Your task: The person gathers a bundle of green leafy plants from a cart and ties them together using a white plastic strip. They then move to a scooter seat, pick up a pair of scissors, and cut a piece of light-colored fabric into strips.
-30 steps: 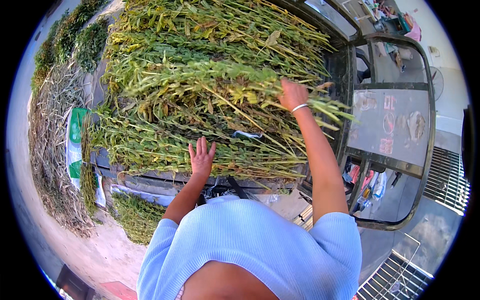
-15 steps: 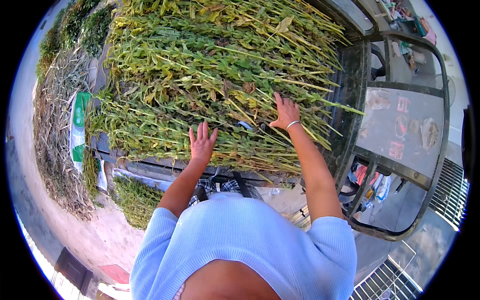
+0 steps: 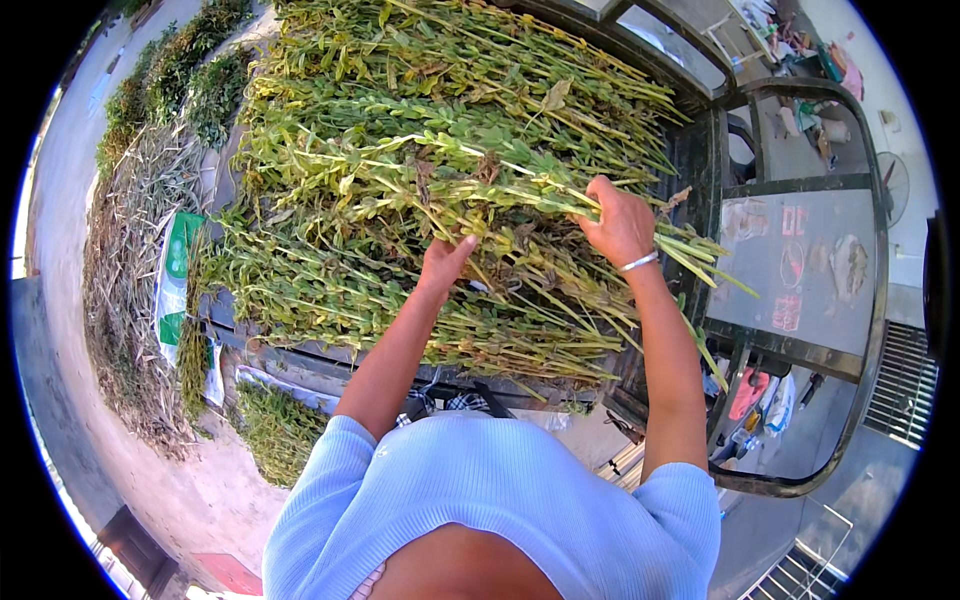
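Long green and yellowing stalks with pods, which look like sesame, lie in a thick layer over a dark truck bed, their bare ends toward the right. My right hand, with a silver bangle at the wrist, is closed round a bunch of stalks near its cut ends, which stick out past the hand on the right. My left hand is closed at the underside of the same bunch, nearer the middle of its length. Its thumb shows, while the other fingers are partly hidden among the stems.
The truck cab's dark metal frame stands on the right, with a grey panel. Dry stalks lie on the ground at left, beside a green and white sack. More green stalks lie below the bed's near edge.
My right hand has gone from spread on the stalks to closed round a bunch, lifted and shifted right. My left hand has moved right and slipped in under the stems.
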`<state>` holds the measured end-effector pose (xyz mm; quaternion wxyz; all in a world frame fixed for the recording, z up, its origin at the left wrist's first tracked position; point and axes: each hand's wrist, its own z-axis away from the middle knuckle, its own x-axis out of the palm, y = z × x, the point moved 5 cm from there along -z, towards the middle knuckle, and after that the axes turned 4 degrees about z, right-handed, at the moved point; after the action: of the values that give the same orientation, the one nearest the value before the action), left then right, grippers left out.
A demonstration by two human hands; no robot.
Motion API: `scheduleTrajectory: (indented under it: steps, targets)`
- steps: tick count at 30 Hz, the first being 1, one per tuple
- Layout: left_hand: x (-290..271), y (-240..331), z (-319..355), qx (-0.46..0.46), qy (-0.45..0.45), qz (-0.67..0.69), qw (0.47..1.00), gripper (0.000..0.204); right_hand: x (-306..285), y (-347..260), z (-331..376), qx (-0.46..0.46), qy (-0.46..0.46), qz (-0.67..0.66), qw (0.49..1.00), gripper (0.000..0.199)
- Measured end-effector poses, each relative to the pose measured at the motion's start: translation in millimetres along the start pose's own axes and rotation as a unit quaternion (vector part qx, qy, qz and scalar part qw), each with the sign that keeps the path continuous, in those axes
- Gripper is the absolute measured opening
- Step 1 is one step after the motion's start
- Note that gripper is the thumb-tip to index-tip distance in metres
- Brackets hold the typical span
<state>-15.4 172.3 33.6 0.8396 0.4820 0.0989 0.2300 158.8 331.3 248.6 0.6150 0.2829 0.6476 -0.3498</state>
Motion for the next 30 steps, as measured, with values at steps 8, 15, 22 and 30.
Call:
scheduleTrajectory:
  steps: [8, 15, 22, 30]
  targets:
    - [27, 68, 16, 0.038, -0.154, 0.339, 0.927, 0.031, -30, -13, 4, -0.036, 0.179, 0.015, 0.983, 0.040]
    - [22, -13, -13, -0.269, 0.018, 0.423, 0.865, 0.021, 78, 3, -12, -0.015, -0.074, 0.059, 0.995, 0.070]
    - [29, -8, -4, -0.203, 0.007, 0.487, 0.849, 0.017, 143, 19, 112, -0.011, -0.308, -0.214, 0.927, 0.068]
    - [19, -6, 73, -0.161, 0.088, 0.312, 0.932, 0.018, 161, 23, 135, 0.099, -0.155, -0.238, 0.954, 0.022]
